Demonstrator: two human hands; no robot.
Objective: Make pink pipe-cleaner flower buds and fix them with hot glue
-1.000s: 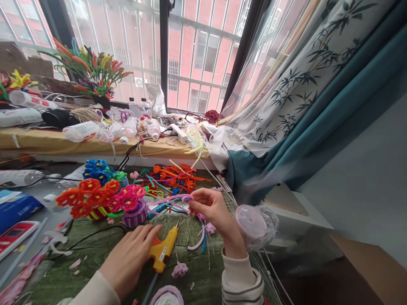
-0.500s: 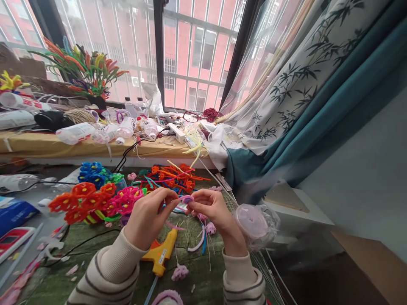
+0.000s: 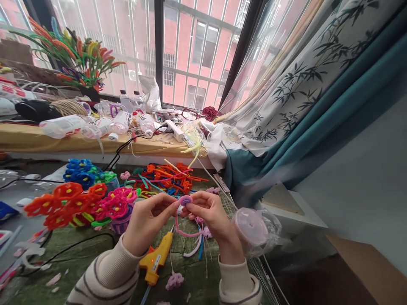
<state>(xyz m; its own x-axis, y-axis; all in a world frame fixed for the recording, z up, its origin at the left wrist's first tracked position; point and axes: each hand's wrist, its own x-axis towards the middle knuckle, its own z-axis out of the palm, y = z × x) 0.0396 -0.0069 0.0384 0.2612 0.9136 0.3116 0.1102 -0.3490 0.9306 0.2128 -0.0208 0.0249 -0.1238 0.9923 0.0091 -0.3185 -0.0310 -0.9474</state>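
Your left hand (image 3: 148,224) and right hand (image 3: 208,218) are up together over the green mat (image 3: 85,258), and the little pink pipe cleaner coil (image 3: 185,200) sits right between them. Left thumb and fingertips (image 3: 168,204) are pressed together, pinching the coil from its left side, and your right fingers (image 3: 193,204) pinch it from the other side, so it's held by both hands. A pink pipe cleaner loop (image 3: 182,231) hangs down from the coil, just under your hands. Right below your left wrist, the yellow-orange glue gun (image 3: 155,260) lies on the mat, and a small pink flower (image 3: 174,281) sits just beside it. Out past your fingers is a messy pile of loose pipe cleaners (image 3: 168,180), and to the left are the orange flowers (image 3: 60,207), magenta flowers (image 3: 114,202) and blue flowers (image 3: 79,171), bunched near a purple spool (image 3: 121,225). A clear plastic lid (image 3: 252,227) sits just beside your right wrist. Further off, bottles (image 3: 63,126) and a power strip (image 3: 174,130) lie on the yellow windowsill cushion (image 3: 104,146), near the teal curtain (image 3: 318,127).
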